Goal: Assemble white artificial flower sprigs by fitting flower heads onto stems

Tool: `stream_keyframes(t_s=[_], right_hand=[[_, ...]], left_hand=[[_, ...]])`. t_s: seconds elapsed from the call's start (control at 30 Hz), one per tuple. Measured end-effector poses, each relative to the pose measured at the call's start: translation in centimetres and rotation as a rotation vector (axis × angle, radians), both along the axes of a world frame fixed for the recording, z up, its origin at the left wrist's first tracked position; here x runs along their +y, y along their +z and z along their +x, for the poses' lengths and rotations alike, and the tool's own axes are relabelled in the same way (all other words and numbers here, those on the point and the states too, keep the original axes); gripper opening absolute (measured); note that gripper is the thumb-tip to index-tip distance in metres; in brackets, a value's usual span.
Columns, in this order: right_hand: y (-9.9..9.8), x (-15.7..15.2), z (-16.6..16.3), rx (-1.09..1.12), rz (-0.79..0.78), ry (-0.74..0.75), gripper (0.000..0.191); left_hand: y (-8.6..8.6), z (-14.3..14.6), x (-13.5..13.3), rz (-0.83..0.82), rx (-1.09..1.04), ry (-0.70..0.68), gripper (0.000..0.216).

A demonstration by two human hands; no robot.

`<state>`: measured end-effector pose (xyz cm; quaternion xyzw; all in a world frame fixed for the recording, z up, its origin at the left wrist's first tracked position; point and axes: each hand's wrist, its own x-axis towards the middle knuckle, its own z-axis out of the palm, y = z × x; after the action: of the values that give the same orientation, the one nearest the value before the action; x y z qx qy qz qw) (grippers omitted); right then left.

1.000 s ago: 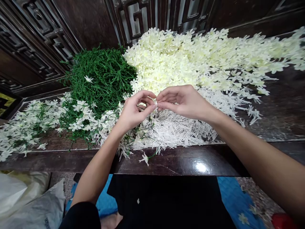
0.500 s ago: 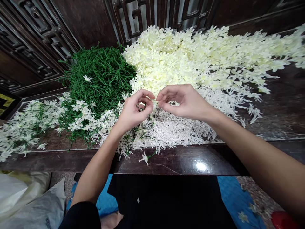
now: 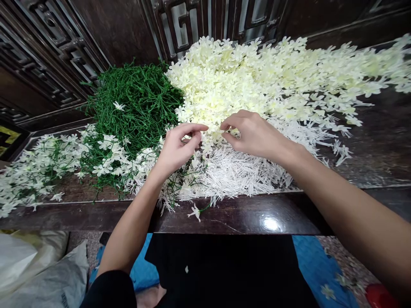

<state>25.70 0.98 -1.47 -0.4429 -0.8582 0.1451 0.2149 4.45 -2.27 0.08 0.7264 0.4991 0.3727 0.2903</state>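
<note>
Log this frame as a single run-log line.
left hand: pinching small white piece | right hand: fingers curled at cream petal pile | nearby: green stem pile, white stamen pile | surface: dark wooden table

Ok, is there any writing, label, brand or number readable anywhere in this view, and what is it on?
No readable text anywhere.
Carved wooden panel: fretwork shapes only, not letters.
Grey sack: a dark mark at its lower edge, too small and cut off to read.
Yellow-and-black pattern at the left edge: stripes, no words.
Cream flower pile, green stem pile, left hand and right hand: no markings.
</note>
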Motion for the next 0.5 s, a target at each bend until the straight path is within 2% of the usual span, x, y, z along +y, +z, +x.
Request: stream_keyframes(t_s=[0.17, 0.3, 0.5], right_hand=[[0.1, -0.4, -0.5, 0.107, -0.107, 0.136, 0.023], [-1.2, -0.8, -1.1, 0.035, -0.111, 0.279, 0.026], [-2.2, -1.1, -1.3, -0.028, -0.092, 0.288, 0.036]], left_hand=[[-0.2, -0.1, 0.1, -0.01, 0.058, -0.059, 0.023], [-0.2, 0.0, 0.1, -0.049, 0.0, -0.045, 0.017], [-0.1, 0.2, 0.1, -0.033, -0.017, 0.02, 0.011]])
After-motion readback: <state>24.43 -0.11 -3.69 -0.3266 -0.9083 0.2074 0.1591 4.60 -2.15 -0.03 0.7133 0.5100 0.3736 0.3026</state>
